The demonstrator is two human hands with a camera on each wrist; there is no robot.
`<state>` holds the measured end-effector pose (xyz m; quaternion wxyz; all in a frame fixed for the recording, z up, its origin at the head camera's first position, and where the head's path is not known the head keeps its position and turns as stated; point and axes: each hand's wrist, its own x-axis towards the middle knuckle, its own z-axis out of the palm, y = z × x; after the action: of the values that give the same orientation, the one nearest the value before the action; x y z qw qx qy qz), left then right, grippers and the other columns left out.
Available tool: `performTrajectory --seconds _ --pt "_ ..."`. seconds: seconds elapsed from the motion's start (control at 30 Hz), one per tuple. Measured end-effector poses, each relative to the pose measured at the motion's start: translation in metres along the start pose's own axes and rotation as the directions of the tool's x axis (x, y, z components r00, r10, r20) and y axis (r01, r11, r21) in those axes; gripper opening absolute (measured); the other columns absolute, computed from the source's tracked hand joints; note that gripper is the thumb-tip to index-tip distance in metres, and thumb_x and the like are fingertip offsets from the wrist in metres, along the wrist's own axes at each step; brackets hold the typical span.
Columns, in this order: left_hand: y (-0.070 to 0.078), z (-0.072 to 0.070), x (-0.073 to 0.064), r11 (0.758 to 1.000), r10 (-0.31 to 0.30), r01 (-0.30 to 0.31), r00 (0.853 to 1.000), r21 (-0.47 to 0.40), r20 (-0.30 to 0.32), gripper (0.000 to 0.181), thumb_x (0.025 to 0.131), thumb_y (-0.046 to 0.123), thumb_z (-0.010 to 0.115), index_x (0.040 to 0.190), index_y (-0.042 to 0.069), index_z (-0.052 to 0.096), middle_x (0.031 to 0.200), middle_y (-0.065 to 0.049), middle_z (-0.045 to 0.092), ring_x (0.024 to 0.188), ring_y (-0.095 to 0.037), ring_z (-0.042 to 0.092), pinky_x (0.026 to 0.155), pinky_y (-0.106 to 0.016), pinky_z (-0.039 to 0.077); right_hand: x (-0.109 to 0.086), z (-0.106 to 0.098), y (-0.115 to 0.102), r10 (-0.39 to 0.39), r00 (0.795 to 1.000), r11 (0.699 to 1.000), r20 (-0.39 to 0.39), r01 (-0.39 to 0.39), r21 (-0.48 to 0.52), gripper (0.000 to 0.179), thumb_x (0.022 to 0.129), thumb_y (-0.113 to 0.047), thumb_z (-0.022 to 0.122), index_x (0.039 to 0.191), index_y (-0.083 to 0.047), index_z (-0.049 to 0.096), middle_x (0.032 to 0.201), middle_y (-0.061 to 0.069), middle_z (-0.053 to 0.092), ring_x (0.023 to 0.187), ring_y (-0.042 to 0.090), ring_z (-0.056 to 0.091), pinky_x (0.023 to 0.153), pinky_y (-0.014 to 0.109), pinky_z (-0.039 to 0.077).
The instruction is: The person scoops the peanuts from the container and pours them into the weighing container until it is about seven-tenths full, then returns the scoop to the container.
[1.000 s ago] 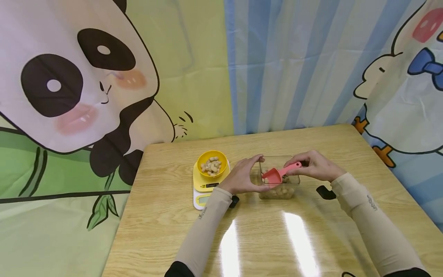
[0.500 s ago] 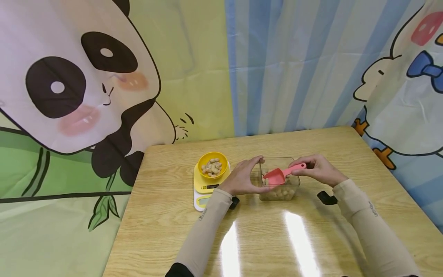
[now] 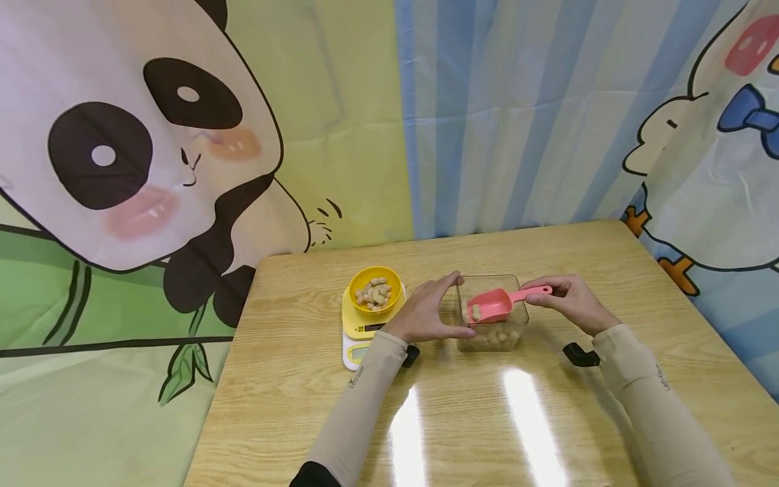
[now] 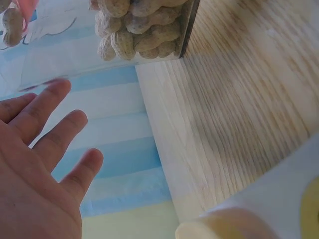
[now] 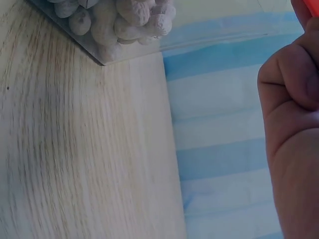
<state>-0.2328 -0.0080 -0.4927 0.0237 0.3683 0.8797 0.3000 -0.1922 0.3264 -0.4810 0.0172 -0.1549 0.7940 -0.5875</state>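
Note:
A clear plastic container [image 3: 514, 326] holds unshelled peanuts [image 4: 142, 32]. My left hand [image 3: 422, 316] spans its left side, thumb along the front wall and a finger at the back corner; in the left wrist view the other fingers spread out straight. Between thumb and fingers, my right hand [image 3: 571, 301] pinches the handle of a pink scoop [image 3: 498, 303]. The scoop's bowl is at the container's opening, tilted toward the left, with a few peanuts at its lip. Only a sliver of the scoop shows in the right wrist view, beside the curled fingers.
Left of the container, a yellow bowl [image 3: 353, 279] with peanuts in it stands on a yellow and white kitchen scale [image 3: 349, 323]. My left forearm passes close to the scale's right side. A printed curtain [image 3: 341, 135] hangs behind the wooden table [image 3: 292, 379].
My right hand has drawn the scoop to the right, and its bowl has levelled and shows more of its inside. My left hand keeps its place on the container.

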Motion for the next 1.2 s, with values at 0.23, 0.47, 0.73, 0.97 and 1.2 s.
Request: performTrajectory --seconds 0.23,0.47,0.73,0.97,1.2 --pt "0.0 -0.006 -0.007 0.999 -0.035 0.035 0.999 0.007 -0.018 0.12 0.069 0.083 0.07 0.163 0.035 0.013 0.157 0.022 0.035 0.143 -0.013 0.036 0.117 -0.047 0.033 0.002 0.004 0.005 -0.053 0.999 0.999 -0.007 0.053 -0.002 0.023 0.097 -0.006 0.068 0.119 0.003 0.072 0.089 0.01 0.069 0.062 0.017 0.043 0.053 0.031 0.042" --pt "-0.007 -0.014 -0.014 0.999 -0.046 0.046 0.997 -0.009 -0.066 0.118 0.068 0.084 0.07 0.162 0.033 0.019 0.156 0.018 0.038 0.141 -0.013 0.039 0.115 -0.047 0.036 0.002 0.011 0.009 -0.056 0.998 0.996 -0.023 0.058 0.064 0.024 0.098 -0.003 0.066 0.12 0.006 0.071 0.096 0.006 0.072 0.066 0.014 0.049 0.063 0.025 0.05" --pt "-0.015 -0.042 -0.033 0.996 -0.087 0.091 0.987 0.019 -0.133 0.117 0.068 0.084 0.07 0.162 0.035 0.019 0.157 0.021 0.034 0.142 -0.012 0.036 0.115 -0.046 0.036 -0.001 0.01 0.018 -0.059 0.995 0.997 -0.076 0.063 0.05 0.026 0.099 -0.005 0.066 0.122 0.005 0.07 0.093 0.006 0.067 0.068 0.013 0.05 0.07 0.025 0.056" --pt "-0.038 -0.072 -0.052 0.986 -0.135 0.152 0.972 0.073 -0.194 0.118 0.069 0.084 0.069 0.162 0.032 0.019 0.161 0.014 0.032 0.148 -0.017 0.03 0.119 -0.049 0.029 -0.003 0.009 0.02 -0.054 0.992 0.995 -0.116 0.064 0.08 0.025 0.101 -0.004 0.062 0.123 0.004 0.069 0.091 -0.004 0.065 0.072 0.007 0.05 0.067 0.023 0.052" --pt "-0.066 -0.088 -0.074 0.953 -0.245 0.279 0.938 0.116 -0.244 0.122 0.067 0.082 0.073 0.163 0.031 0.02 0.163 0.008 0.032 0.147 -0.027 0.032 0.117 -0.056 0.029 -0.001 0.005 0.014 -0.069 0.985 0.993 -0.158 0.083 0.082 0.023 0.1 -0.002 0.062 0.12 0.005 0.07 0.093 -0.002 0.067 0.076 0.01 0.054 0.071 0.023 0.054"
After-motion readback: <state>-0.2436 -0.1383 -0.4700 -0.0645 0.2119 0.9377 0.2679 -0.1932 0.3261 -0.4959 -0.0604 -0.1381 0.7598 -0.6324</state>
